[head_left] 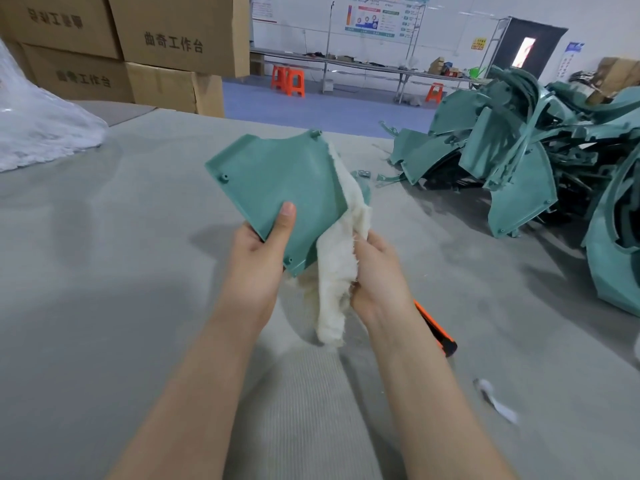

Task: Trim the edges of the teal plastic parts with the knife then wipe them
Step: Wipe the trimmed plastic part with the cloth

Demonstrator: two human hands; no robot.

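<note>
Teal plastic part [284, 181] is held up over the bench [121, 254], pinched at its near corner by the left hand [258, 268]: thumb flat on the upper face, the other fingers hidden beneath. The right hand [377, 268] curls round a white fluffy cloth [337, 282] that lies along the part's curved right edge. An orange-and-black utility knife [438, 332] lies on the bench just beside the right forearm. Grey bench stretches wide to the left; a pile of teal parts [519, 161] crowds the right. Cardboard boxes [173, 32] far left read "曲奇工作台".

Stacked cardboard boxes [156, 46] far left, orange stools [289, 81] by a long bench [363, 65], white plastic heap [34, 126] on grey table [104, 271]
</note>
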